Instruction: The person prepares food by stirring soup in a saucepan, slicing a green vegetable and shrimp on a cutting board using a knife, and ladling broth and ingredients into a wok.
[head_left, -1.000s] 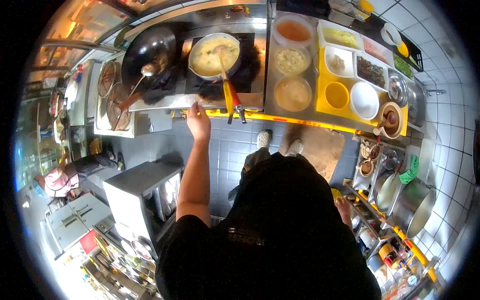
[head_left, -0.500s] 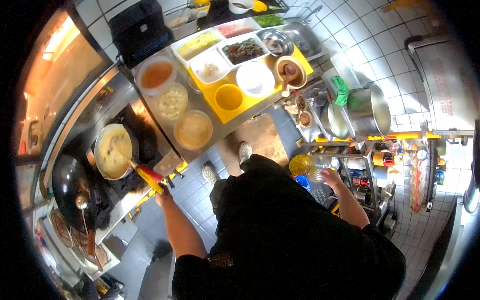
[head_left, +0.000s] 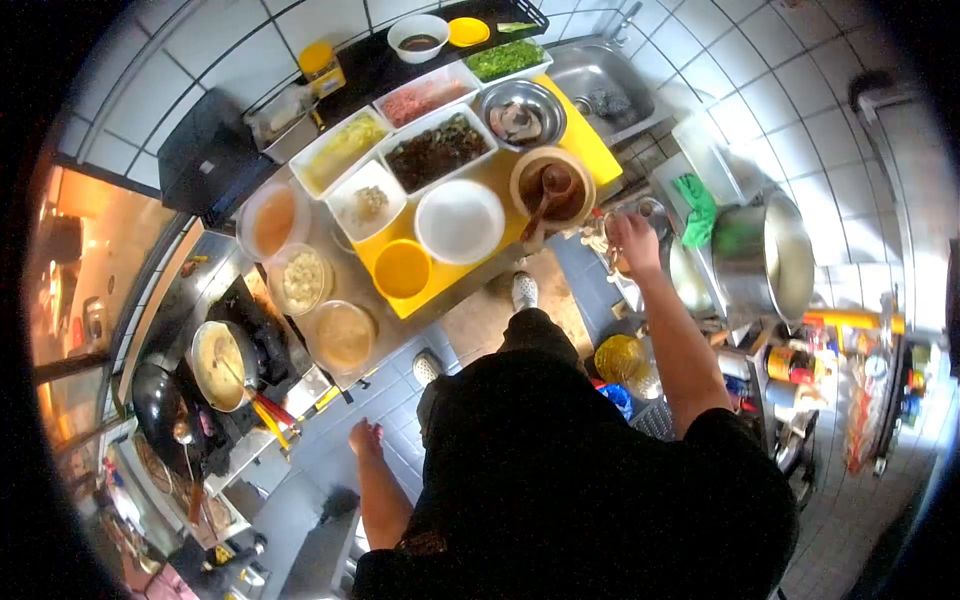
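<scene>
My left hand is in mid-air over the floor, its fingers loosely bent and apart with nothing in them. It is clear of the pan on the stove, which holds a pale yellowish food. A red handle and a yellow handle stick out from the pan's near side. My right hand reaches over the small seasoning containers beside the counter's right end, fingers drawn together and pointing at them. What it grips, if anything, is hidden. Near it stands a brown pot with a ladle in it.
A black wok with a ladle sits beside the pan. White trays of chopped ingredients, a white bowl and a yellow bowl stand on the yellow board. A tall steel pot, a green cloth and a sink are right.
My left hand has let go of the handles at the pan and drawn back. My right hand has moved from beside the shelf up to the seasoning containers. The view has shifted.
</scene>
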